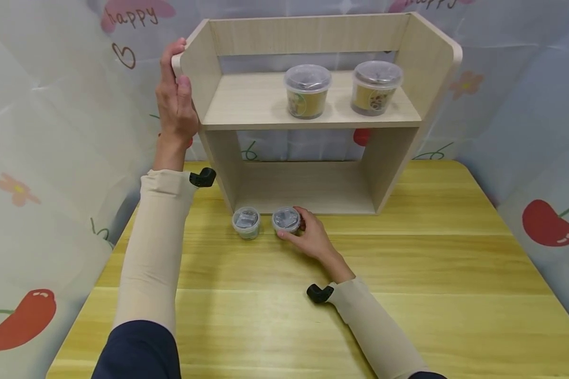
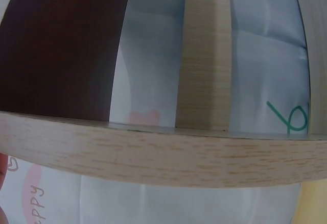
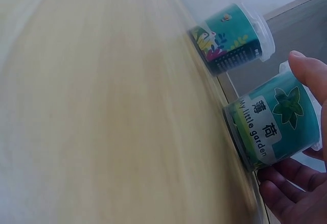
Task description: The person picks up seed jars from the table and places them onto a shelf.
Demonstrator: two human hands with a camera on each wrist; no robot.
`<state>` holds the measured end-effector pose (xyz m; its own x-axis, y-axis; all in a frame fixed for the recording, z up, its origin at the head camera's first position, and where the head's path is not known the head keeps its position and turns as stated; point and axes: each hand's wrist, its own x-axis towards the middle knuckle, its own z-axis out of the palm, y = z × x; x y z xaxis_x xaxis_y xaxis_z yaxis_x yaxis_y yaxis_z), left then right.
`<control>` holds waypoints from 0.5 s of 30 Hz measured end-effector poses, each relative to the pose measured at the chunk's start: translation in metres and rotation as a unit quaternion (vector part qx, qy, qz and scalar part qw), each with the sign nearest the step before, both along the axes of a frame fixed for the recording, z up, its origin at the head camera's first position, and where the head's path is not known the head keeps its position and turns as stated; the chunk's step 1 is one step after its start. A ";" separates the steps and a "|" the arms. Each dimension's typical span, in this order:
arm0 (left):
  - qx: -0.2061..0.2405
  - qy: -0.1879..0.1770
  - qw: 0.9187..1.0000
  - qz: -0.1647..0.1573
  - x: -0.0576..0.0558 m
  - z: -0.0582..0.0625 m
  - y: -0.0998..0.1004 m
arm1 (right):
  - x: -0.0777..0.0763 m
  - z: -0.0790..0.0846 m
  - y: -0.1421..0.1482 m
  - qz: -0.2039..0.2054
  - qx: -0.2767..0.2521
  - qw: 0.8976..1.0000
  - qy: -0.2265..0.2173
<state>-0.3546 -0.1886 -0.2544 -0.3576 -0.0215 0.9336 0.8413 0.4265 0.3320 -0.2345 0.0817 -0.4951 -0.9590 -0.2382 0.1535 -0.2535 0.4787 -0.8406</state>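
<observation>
My left hand grips the upper left side panel of a small pale wooden shelf; only a sliver of fingers shows in the left wrist view. At the shelf's front lower edge, my right hand holds a small lidded cup between thumb and fingers. The right wrist view shows that this cup has a green label with a leaf and the words "My little garden". Just to its left stands a second lidded cup, upright on the table, with a teal label.
Two larger clear-lidded tubs with yellow labels stand on the shelf's upper board, toward its right. The lower board lies close behind the small cups. A wood-grain table carries everything, with a printed cloth hanging around it.
</observation>
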 end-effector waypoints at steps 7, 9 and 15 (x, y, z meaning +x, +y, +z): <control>0.003 -0.002 1.000 -0.002 -0.002 0.000 -0.002 | 0.002 0.003 0.006 -0.009 0.006 1.000 0.001; 0.002 -0.003 1.000 -0.006 -0.002 0.001 -0.002 | 0.002 0.003 0.008 -0.013 0.008 1.000 0.003; -0.005 -0.002 1.000 -0.003 -0.001 0.002 -0.002 | 0.001 0.004 0.014 -0.020 0.005 1.000 0.018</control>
